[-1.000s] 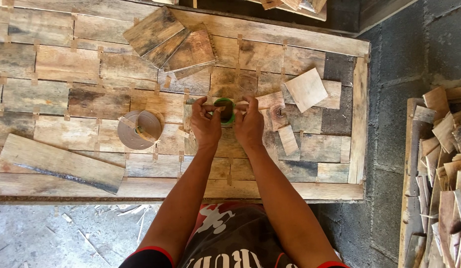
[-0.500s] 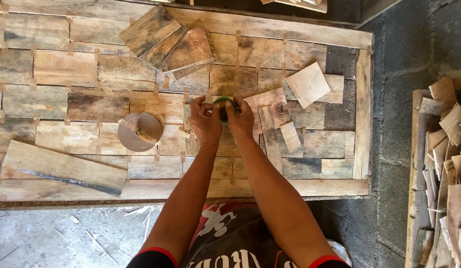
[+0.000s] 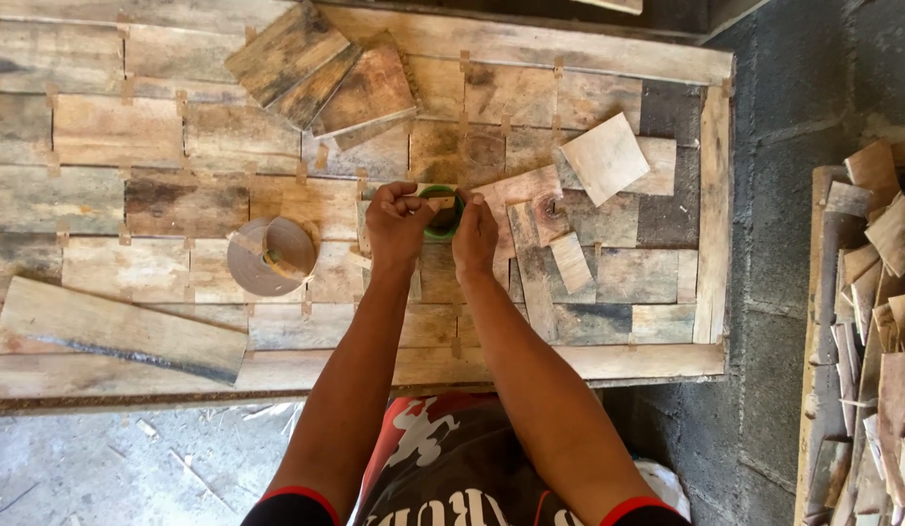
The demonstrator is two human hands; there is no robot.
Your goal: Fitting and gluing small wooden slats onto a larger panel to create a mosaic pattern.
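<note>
Both my hands meet over the middle of a wooden panel [image 3: 102, 127] made of taped-together boards. My right hand [image 3: 475, 232] grips a green-cored roll of tape [image 3: 443, 216]. My left hand [image 3: 399, 222] pinches the tan tape end [image 3: 439, 204] drawn off that roll, just above the boards. A second, larger roll of brown tape [image 3: 269, 256] lies flat on the panel to the left of my left hand.
Loose wood offcuts lie on the panel: a stack at top centre [image 3: 326, 73], a pale square piece [image 3: 604, 158], small pieces [image 3: 554, 234] by my right hand, a long plank [image 3: 121, 331] at lower left. A crate of wood scraps [image 3: 876, 321] stands on the right.
My hands have stayed together on the small tape roll, shifting slightly up the panel. The left fingers now pinch a short length of tape pulled free of the roll.
</note>
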